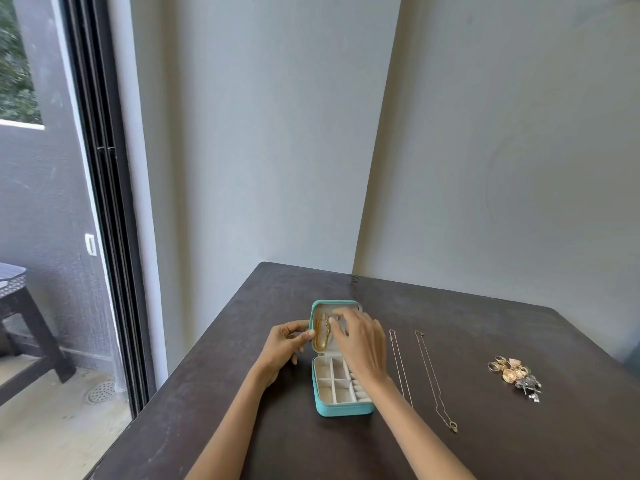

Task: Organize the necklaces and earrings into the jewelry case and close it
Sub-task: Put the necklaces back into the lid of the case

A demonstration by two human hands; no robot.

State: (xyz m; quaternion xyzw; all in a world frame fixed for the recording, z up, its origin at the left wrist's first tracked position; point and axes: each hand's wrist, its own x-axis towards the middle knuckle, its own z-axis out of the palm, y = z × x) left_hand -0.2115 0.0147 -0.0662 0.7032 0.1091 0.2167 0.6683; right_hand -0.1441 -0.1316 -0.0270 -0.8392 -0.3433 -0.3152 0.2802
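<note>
Right hand [360, 344] covering jewelry case [341, 408] lid, fingertips hidden

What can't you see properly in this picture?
- Head view: the right hand covers part of the jewelry case, hiding the lid's right side.
- The earrings are too small to count.
- The thin necklaces' clasps are too fine to see.

A home, it looks like: plain painted walls [277, 133], a dark table [485, 341] in the corner, a sliding glass door [104, 202] onto a balcony.
</note>
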